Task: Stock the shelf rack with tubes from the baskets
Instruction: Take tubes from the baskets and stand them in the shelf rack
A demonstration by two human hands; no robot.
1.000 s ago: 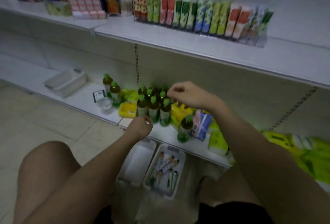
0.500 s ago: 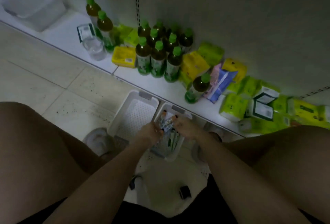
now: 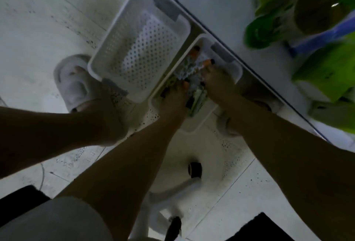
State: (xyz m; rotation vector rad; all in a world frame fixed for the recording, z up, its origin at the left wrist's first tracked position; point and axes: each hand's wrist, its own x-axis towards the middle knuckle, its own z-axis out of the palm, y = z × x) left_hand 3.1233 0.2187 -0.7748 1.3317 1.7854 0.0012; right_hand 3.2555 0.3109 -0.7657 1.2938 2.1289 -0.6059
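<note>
Both hands, left hand (image 3: 173, 96) and right hand (image 3: 218, 81), reach into the tube basket (image 3: 237, 71), fingers apparently gathering tubes (image 3: 189, 66) for shelving; exact grip indiscernible.

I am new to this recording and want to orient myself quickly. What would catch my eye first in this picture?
Both hands, the left hand and the right hand, reach down into the right basket on the floor, among the tubes lying there. Beside it, to the left, stands an empty basket with a perforated bottom. At the upper right, bright green packets lie on the low shelf.
</note>
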